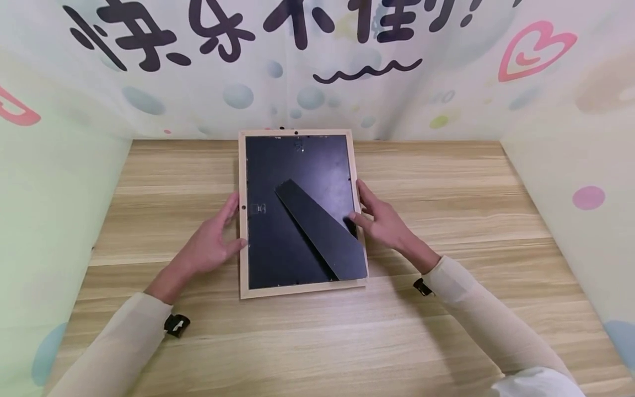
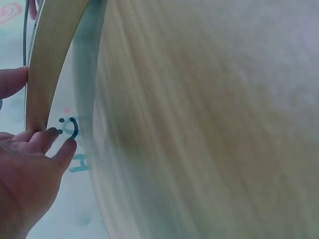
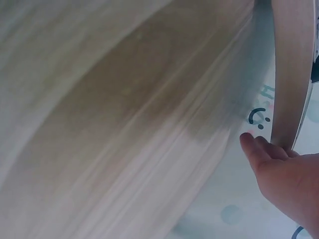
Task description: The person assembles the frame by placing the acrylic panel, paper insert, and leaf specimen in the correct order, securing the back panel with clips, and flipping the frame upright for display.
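A picture frame [image 1: 268, 248] with a pale wooden border shows its black back, and a black easel leg [image 1: 324, 234] slants across it toward the lower right corner. My left hand [image 1: 208, 248] holds the left border, thumb on the near face. On the opposite side, my right hand [image 1: 384, 220] grips the right border, its thumb over the back near the leg. In the left wrist view, fingers of the left hand [image 2: 30, 179] touch the edge of the frame [image 2: 47, 59]. The right wrist view has the right hand [image 3: 289, 184] at the other edge. The frame's front is hidden.
The wood-grain table [image 1: 307, 342] spreads around the frame. A white printed cloth wall [image 1: 297, 105] with dark lettering and coloured dots stands behind, with similar walls at left [image 1: 54, 220] and right [image 1: 555, 165].
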`<state>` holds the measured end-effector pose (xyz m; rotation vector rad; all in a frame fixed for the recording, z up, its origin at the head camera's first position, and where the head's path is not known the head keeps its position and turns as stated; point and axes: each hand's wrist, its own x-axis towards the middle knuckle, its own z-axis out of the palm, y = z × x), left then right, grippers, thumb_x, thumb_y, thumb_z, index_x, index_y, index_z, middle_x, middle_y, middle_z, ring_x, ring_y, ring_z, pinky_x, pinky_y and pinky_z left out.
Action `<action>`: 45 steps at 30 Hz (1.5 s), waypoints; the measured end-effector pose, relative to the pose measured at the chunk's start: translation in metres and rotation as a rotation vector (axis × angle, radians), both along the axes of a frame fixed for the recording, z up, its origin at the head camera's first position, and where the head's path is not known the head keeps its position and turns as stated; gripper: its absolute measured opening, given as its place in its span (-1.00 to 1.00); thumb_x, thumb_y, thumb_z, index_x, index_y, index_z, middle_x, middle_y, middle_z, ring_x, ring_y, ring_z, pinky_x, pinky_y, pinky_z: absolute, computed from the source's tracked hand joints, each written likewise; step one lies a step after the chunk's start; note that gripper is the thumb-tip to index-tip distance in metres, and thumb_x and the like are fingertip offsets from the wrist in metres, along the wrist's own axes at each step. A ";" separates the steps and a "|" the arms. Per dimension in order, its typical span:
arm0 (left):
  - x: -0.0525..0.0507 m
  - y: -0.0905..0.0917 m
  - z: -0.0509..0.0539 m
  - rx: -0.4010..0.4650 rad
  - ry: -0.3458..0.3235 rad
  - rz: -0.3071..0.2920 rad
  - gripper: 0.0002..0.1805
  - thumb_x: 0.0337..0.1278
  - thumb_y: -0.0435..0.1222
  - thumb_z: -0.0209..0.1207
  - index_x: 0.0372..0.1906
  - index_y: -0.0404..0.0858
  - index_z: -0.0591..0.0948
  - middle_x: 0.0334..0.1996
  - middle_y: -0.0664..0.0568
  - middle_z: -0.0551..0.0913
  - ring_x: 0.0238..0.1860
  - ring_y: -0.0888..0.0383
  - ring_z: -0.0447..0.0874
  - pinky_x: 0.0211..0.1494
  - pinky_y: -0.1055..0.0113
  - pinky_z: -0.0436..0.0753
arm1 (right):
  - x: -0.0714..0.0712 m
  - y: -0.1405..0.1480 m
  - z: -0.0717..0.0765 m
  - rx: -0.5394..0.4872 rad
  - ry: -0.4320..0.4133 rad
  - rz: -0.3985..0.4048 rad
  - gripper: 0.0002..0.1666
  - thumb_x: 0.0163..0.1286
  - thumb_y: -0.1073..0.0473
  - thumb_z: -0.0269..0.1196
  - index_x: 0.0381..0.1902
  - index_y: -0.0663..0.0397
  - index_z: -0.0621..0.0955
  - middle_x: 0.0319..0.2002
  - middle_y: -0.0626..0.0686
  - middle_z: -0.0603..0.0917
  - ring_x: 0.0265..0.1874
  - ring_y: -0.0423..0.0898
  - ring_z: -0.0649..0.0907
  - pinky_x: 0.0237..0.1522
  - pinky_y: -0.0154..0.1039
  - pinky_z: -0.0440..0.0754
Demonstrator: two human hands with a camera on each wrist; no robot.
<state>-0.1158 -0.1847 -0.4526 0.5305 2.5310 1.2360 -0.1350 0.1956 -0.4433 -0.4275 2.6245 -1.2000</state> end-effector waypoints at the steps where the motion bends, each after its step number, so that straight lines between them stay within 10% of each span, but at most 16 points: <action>1: 0.000 0.000 0.000 0.012 0.000 -0.003 0.07 0.22 -0.32 0.22 0.57 -0.08 -0.29 0.56 -0.02 -0.15 0.51 -0.14 -0.01 0.49 -0.08 0.06 | 0.000 0.000 0.000 -0.013 -0.007 -0.003 -0.05 0.46 0.04 0.14 0.57 0.01 -0.14 0.52 0.12 0.01 0.32 0.20 0.42 0.37 0.01 0.31; 21: 0.001 0.007 0.009 0.180 -0.036 0.028 0.07 0.21 -0.47 0.18 0.56 0.12 -0.24 0.55 0.13 -0.19 0.53 0.00 -0.06 0.50 0.06 0.00 | -0.003 0.002 0.011 -0.425 -0.078 -0.123 -0.23 0.44 0.36 0.12 0.53 0.03 0.13 0.52 0.05 0.13 0.39 0.13 0.33 0.26 0.02 0.42; 35: -0.003 0.009 0.014 0.288 0.050 0.050 0.10 0.12 -0.60 0.17 0.57 0.06 -0.20 0.56 0.14 -0.16 0.53 0.00 -0.07 0.44 0.31 0.07 | -0.012 -0.003 0.019 -0.615 -0.044 -0.196 -0.16 0.25 0.65 0.10 0.47 0.19 0.23 0.47 0.16 0.24 0.36 0.19 0.37 0.10 -0.35 0.56; 45: -0.002 0.014 0.018 0.365 0.108 0.064 0.15 0.05 -0.69 0.15 0.57 0.07 -0.18 0.57 0.17 -0.16 0.53 -0.01 -0.06 0.42 0.13 0.14 | -0.015 -0.005 0.023 -0.746 -0.023 -0.222 -0.16 0.16 0.75 0.04 0.41 0.32 0.25 0.46 0.20 0.25 0.35 0.21 0.37 0.00 -0.38 0.62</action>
